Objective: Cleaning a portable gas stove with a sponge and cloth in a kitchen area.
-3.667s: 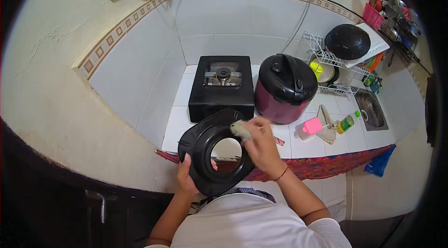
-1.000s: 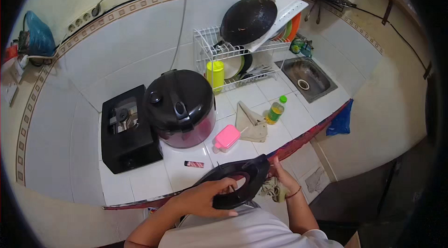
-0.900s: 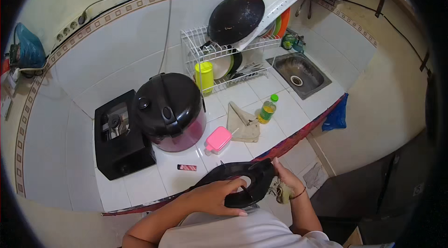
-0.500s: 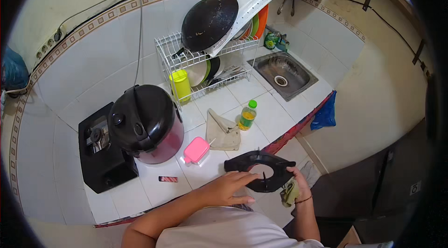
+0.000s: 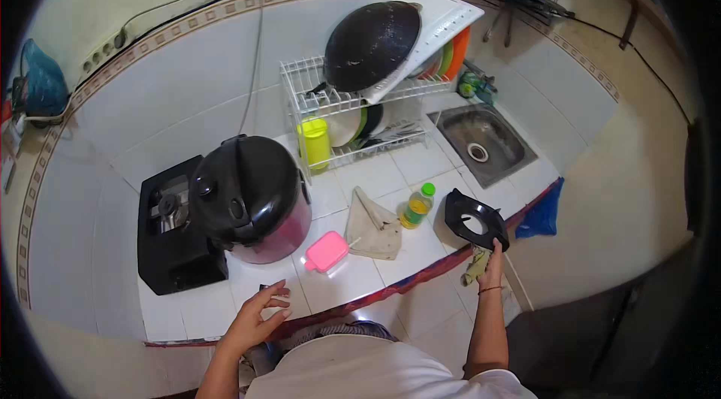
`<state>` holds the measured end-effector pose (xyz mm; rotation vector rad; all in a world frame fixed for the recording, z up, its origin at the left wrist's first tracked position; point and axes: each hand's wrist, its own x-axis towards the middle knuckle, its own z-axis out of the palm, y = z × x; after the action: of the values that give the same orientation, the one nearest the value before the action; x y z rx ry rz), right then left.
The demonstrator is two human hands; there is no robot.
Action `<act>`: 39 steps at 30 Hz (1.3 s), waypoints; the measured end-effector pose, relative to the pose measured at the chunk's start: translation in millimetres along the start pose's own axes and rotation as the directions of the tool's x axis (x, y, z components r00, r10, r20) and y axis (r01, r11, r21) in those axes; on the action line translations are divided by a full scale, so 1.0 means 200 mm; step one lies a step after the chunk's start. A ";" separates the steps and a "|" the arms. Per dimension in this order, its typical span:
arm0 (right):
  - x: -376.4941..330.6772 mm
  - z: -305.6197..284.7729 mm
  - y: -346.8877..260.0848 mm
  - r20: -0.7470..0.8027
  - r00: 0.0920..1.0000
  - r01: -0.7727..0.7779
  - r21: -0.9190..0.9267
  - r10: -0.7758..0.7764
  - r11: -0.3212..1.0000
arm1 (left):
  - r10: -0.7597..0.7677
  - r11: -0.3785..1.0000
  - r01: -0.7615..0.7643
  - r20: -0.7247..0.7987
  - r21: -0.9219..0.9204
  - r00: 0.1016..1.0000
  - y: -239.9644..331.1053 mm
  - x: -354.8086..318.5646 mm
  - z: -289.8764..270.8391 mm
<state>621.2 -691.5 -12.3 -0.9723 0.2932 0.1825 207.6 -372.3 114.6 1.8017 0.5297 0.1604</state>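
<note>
The black stove ring (image 5: 475,217) sits at the counter's (image 5: 375,173) right edge beside the sink (image 5: 483,145), gripped by the right hand (image 5: 492,256) along with a rag (image 5: 475,267). The left hand (image 5: 255,320) hovers open and empty. Overhanging, the ring could slip off the edge or knock over the nearby oil bottle (image 5: 417,206).

1. Black single-burner gas stove (image 5: 174,237) sits at the left end of the white tiled tabletop (image 5: 353,279).
2. Black and maroon rice cooker (image 5: 251,200) is right beside the stove, touching it or nearly.
3. Pink plastic box (image 5: 326,252) lies just in front of the cooker, with a beige cloth (image 5: 372,225) next to it.
4. Bottle of yellow liquid with a green cap (image 5: 417,205) stands by the cloth.
5. White wire dish rack (image 5: 353,110) holds a big black wok (image 5: 372,46); a yellow-green jug (image 5: 315,143) is at its left end.
6. Steel sink (image 5: 484,140) is off to the right.
</note>
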 end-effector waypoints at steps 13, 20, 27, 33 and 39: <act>0.33 0.11 0.25 0.157 0.967 -0.163 -0.229 0.202 0.960 | -0.205 0.957 0.088 -0.428 -0.276 0.880 -0.21 -0.30 -0.04; 0.37 0.09 0.20 0.093 0.921 -0.308 -0.420 0.378 0.854 | -0.121 0.970 0.017 -0.426 -0.241 0.897 -0.27 -0.30 0.02; 0.43 0.07 0.18 0.096 0.828 -0.441 -0.498 0.553 0.746 | -0.082 0.980 0.007 -0.378 -0.198 0.922 -0.25 -0.26 -0.01; 0.35 0.04 0.20 0.099 0.843 -0.436 -0.450 0.529 0.779 | -0.053 0.986 -0.004 -0.333 -0.169 0.942 -0.28 -0.23 -0.08; 0.04 0.00 0.15 0.127 0.957 -0.213 -0.300 0.260 0.930 | -0.037 0.983 -0.024 -0.320 -0.184 0.947 -0.38 -0.25 -0.17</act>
<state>620.8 -674.3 -38.2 -1.1970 0.2352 0.5362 130.0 -349.2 62.0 1.5982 0.7271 0.4912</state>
